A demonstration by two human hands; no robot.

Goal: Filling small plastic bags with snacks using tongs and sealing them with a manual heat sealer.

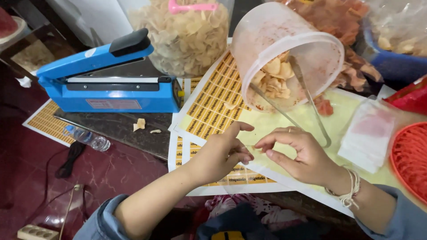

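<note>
Now my left hand (224,153) and my right hand (296,153) meet just over the sticker sheet (213,104), a glossy white page printed with rows of small orange rectangular labels. Both pinch with thumb and forefinger at something tiny and thin between them; it looks like a single peeled label (252,147), but I cannot tell for sure, it is so small. My other fingers are curled loosely, not clamped. A pale corded bracelet (351,193) sits on my right wrist, and soft denim sleeves (100,220) cover both arms.

Beyond the sheet, toward the far right, a translucent plastic tub (289,53) lies tilted on its side, its round mouth facing me, with pale, curled, crisp-looking chips (273,80) heaped inside. Slim metal tongs (311,111) reach from the tub's mouth down toward my right hand. Left of the sheet stands a blue impulse sealer (111,78) with a black handle, resting on a dark stone slab (115,129); a few chip crumbs lie on that slab. A small clear plastic bottle (86,138) lies at the slab's near left edge. Right of the sheet rests a stack of thin clear plastic pouches (369,133), and next to it a red woven-look basket (411,160). Behind the sheet, a big clear bag of chips (182,35) bulges.
</note>
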